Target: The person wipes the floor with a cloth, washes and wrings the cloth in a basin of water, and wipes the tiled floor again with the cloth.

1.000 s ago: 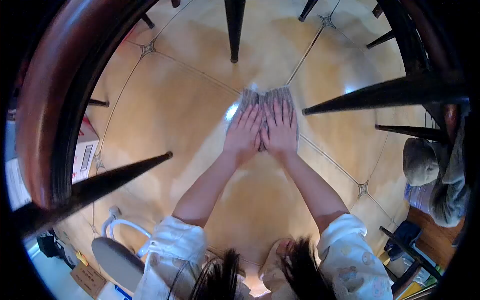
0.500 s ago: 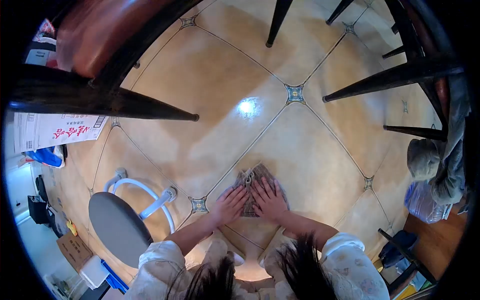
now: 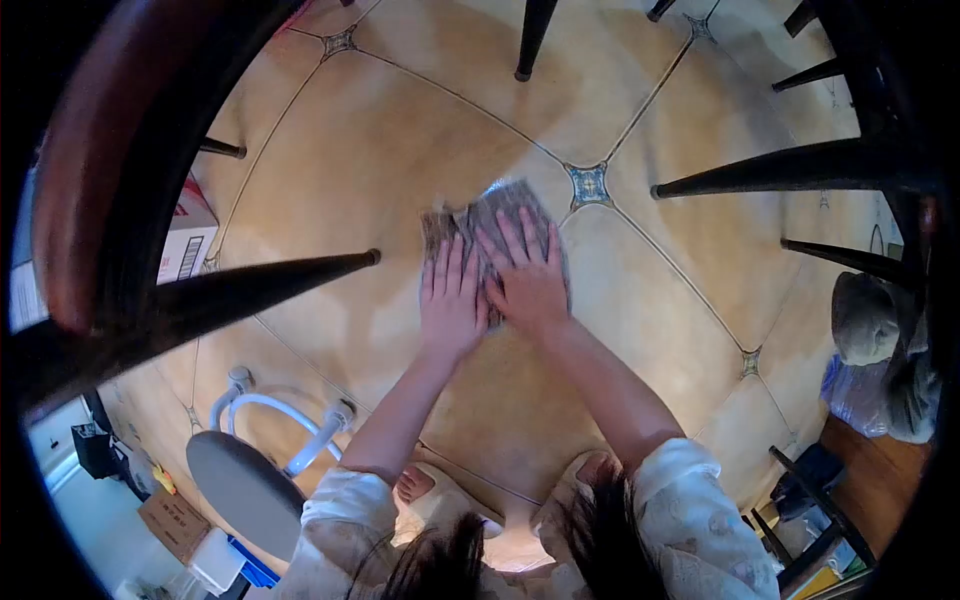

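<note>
A grey-brown cloth [image 3: 488, 210] lies spread and slightly creased on the tan tiled floor [image 3: 640, 330]. My left hand [image 3: 455, 300] rests flat on its left part, fingers stretched forward. Beside it, my right hand [image 3: 532, 288] presses on the right part with its fingers spread. Both palms face down, and the thumbs are close together near the middle of the cloth. Part of the fabric is hidden under the hands.
Dark chair legs slant in at left [image 3: 310, 272] and right [image 3: 760, 172]. A low stool with a grey seat [image 3: 245, 490] and white tube frame is at lower left. Cardboard boxes stand along the left; a plastic-wrapped bundle [image 3: 855, 395] is at right.
Both hands have slid forward across the floor with the cloth beneath them, from close to my feet. My arms are now stretched further out, and the view has shifted slightly.
</note>
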A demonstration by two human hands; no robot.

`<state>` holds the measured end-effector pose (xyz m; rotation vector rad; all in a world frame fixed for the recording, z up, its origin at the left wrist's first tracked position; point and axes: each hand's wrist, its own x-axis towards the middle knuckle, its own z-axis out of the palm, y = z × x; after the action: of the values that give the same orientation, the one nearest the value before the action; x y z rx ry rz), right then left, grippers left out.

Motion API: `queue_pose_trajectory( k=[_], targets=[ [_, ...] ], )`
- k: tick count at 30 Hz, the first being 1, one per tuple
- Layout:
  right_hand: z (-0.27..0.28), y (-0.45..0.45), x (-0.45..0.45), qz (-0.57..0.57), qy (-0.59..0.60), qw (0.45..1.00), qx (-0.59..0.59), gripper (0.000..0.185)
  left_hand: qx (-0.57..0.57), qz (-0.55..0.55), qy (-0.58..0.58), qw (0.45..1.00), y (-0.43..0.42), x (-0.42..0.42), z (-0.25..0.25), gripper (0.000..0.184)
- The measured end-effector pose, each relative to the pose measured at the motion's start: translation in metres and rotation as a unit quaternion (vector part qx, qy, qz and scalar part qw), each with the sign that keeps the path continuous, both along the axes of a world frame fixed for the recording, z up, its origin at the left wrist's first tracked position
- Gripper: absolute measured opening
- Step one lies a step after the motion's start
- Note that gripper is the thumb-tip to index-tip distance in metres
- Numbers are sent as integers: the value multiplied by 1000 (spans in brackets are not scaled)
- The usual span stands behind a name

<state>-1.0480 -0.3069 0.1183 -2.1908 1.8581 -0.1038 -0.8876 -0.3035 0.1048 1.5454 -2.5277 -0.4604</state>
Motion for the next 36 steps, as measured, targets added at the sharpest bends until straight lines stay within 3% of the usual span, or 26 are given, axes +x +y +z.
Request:
queue_pose_trajectory(
  k=[7, 10, 13, 23, 26, 27, 29, 30, 32, 34, 36],
  targets=[
    [-23, -93, -18, -72, 18, 992, -97, 64, -76, 18, 4, 997, -107, -33, -13, 63],
    [-26, -100, -23, -67, 30, 994, -84, 65, -94, 8, -9, 996, -122, -37, -23, 63],
    [-28, -86, -23, -57, 5, 994, -88, 66, -99, 21, -8, 995, -95, -33, -18, 63],
    [-14, 91, 0, 14, 3, 1000, -8, 74, 2, -73, 6, 997, 81, 27, 13, 64],
    [23, 92, 10, -1, 16, 999, 46, 73, 32, -49, 92, 994, 87, 38, 32, 53],
    [35, 90, 15, -11, 25, 997, 70, 72, 76, 26, 169, 982, 82, 45, 35, 48],
    [43, 59, 17, -20, -113, 986, 124, 71, 161, 174, 321, 917, 65, 59, 41, 38],
    [48, 41, 19, -25, -181, 971, 155, 70, 131, 277, 369, 878, 54, 66, 44, 30],
    [80, 16, 49, -28, -326, 944, -51, 66, -8, 320, 466, 825, 30, 87, 46, 37],
    [124, -10, 94, -36, -360, 926, -106, 65, -9, 338, 508, 792, 11, 93, 84, 39],
    [158, -39, 131, 72, -406, 876, -252, 57, -4, 345, 528, 776, 5, 97, 109, 42]
  ],
)
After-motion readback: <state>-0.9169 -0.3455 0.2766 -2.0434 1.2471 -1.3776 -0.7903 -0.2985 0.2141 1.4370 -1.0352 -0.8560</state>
